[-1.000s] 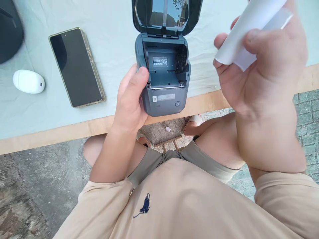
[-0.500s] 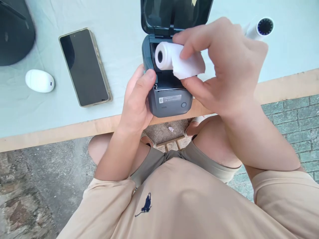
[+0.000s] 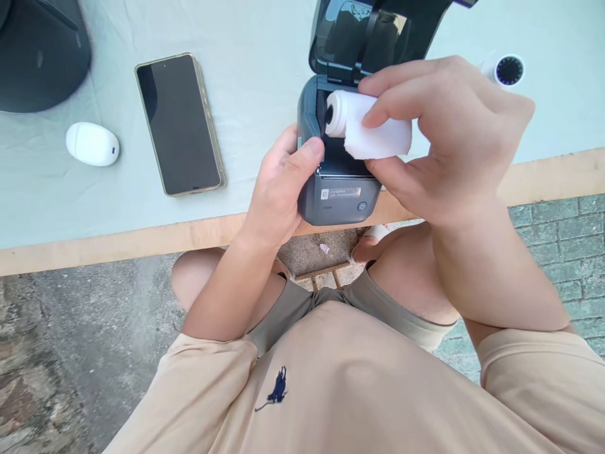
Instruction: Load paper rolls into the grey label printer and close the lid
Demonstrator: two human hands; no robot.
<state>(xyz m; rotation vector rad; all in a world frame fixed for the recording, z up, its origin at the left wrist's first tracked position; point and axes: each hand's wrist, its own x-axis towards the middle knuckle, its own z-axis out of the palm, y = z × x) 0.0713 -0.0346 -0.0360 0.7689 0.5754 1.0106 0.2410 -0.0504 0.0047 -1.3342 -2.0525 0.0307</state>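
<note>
Paper roll [image 3: 363, 123] sits at the mouth of the printer [image 3: 338, 195], which stands at the near edge of the table [image 3: 142, 233] with its lid [image 3: 373, 34] swung up and back.

Head view: the right hand [image 3: 444, 145] pinches the roll between thumb below and fingers on top, with the loose end of the paper hanging toward the printer's front. The roll's hollow core faces left, and the roll lies crosswise over the open bay, not yet seated. The left hand [image 3: 278, 189] is wrapped round the printer's left side, thumb pressed on the top edge, steadying the body.

To do this well, I judge the roll should go in level, core in line with the bay's side walls, with the free end left lying over the front lip so it is not trapped underneath. The left hand's grip should keep the printer from sliding off the table edge.

Off to the left lie 1 phone [image 3: 179, 123], 1 small white oval device [image 3: 92, 144] and a dark object [image 3: 40, 53] at the corner.
</note>
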